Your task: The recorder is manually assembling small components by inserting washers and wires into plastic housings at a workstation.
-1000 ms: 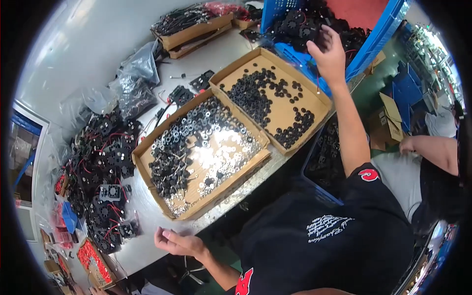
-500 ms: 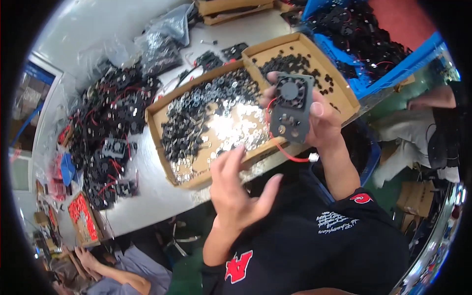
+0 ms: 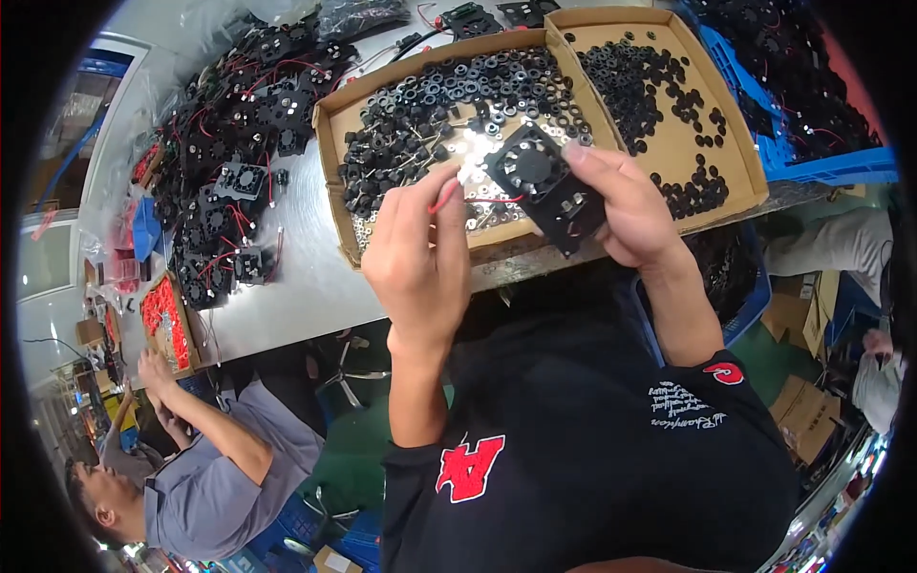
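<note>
My right hand [image 3: 635, 205] grips a black plate with a small cooling fan [image 3: 531, 168] at its right edge, thumb on the near face. The plate is tilted above the front edge of a cardboard tray [image 3: 521, 244]. A red wire [image 3: 492, 200] runs from the fan to my left hand [image 3: 417, 263], whose fingers are pinched on it. A white connector [image 3: 472, 174] shows just past those fingertips. Behind the hands, the tray holds black rings [image 3: 478, 81], black knobs with metal shafts [image 3: 387, 158] and small shiny metal pieces.
A second cardboard tray [image 3: 721, 81] with black discs adjoins on the right. Beyond it stands a blue crate [image 3: 831, 166] of fan parts. More fan plates [image 3: 239, 180] are heaped on the left of the metal table [image 3: 315, 277]. A person in grey [image 3: 224, 477] works at lower left.
My left hand has risen from open fingers to a pinch on the red wire. The fan plate has tilted and moved slightly left in my right hand. The view has shifted.
</note>
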Action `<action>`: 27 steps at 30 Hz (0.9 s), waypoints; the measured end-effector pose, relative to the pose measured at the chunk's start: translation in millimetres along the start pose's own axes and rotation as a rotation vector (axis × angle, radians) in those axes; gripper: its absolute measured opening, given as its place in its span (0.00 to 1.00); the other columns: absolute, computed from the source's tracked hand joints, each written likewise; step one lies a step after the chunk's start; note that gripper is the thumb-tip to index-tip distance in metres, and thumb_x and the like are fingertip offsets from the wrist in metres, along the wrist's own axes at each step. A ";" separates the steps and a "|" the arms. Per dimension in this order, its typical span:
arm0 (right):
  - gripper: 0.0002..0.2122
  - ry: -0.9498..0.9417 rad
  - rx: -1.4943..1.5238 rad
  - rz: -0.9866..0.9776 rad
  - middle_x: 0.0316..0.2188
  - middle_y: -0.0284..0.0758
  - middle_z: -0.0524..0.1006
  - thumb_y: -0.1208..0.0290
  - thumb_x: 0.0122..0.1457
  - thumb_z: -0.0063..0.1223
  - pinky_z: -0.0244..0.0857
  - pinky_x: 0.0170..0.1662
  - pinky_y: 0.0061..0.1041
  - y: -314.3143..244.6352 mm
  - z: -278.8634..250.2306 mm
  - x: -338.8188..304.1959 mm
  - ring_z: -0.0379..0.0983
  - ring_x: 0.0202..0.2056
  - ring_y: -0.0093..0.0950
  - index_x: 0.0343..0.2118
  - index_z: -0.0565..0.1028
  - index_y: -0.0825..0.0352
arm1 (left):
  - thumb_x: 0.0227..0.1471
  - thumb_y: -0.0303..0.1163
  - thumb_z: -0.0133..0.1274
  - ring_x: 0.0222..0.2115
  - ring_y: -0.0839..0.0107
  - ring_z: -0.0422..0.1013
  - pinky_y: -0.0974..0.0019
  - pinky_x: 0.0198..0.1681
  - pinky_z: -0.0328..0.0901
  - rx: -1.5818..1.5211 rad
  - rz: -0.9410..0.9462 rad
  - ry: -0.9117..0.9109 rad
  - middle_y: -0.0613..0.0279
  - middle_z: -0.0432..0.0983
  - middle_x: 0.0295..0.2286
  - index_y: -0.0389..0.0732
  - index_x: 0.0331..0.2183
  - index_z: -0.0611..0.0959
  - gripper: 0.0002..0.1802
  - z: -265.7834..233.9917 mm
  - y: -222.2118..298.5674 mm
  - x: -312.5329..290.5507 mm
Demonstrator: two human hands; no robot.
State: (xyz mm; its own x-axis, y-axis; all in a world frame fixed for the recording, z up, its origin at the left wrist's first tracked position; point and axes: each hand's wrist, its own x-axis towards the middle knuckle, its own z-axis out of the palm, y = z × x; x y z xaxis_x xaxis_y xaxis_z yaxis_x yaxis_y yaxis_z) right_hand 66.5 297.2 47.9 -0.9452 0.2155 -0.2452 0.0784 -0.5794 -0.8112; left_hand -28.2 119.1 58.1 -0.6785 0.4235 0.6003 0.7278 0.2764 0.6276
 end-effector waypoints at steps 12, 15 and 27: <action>0.09 -0.058 -0.524 -0.039 0.28 0.31 0.79 0.70 0.58 0.57 0.66 0.33 0.17 4.8 -3.0 4.1 0.72 0.29 0.16 0.34 0.79 0.73 | 0.41 0.37 0.66 0.38 0.52 0.69 0.54 0.45 0.65 0.171 0.443 -0.194 0.47 0.71 0.40 0.30 0.50 0.69 0.38 -39.5 48.6 11.7; 0.08 -0.213 -0.563 -0.033 0.25 0.29 0.78 0.72 0.57 0.58 0.64 0.31 0.16 -2.1 1.9 -1.7 0.70 0.27 0.14 0.33 0.78 0.73 | 0.36 0.46 0.68 0.43 0.49 0.68 0.57 0.48 0.63 0.218 0.175 -0.505 0.46 0.71 0.43 0.30 0.54 0.66 0.49 -1.9 41.8 1.6; 0.09 0.472 -1.121 -0.423 0.28 0.35 0.77 0.70 0.58 0.53 0.66 0.35 0.25 -31.6 -52.0 -11.0 0.73 0.30 0.24 0.37 0.77 0.70 | 0.28 0.40 0.73 0.31 0.55 0.72 0.59 0.35 0.68 0.041 -0.079 -0.627 0.52 0.74 0.29 0.36 0.56 0.63 0.54 8.5 25.1 -32.9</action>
State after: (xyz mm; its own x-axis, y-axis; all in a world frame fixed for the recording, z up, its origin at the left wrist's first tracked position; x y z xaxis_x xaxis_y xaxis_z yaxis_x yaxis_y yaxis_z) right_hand 90.9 354.0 48.6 -0.7765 0.6087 0.1625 0.2414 0.5257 -0.8157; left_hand 13.2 119.5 49.8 -0.5517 0.8221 0.1405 0.6898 0.3550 0.6310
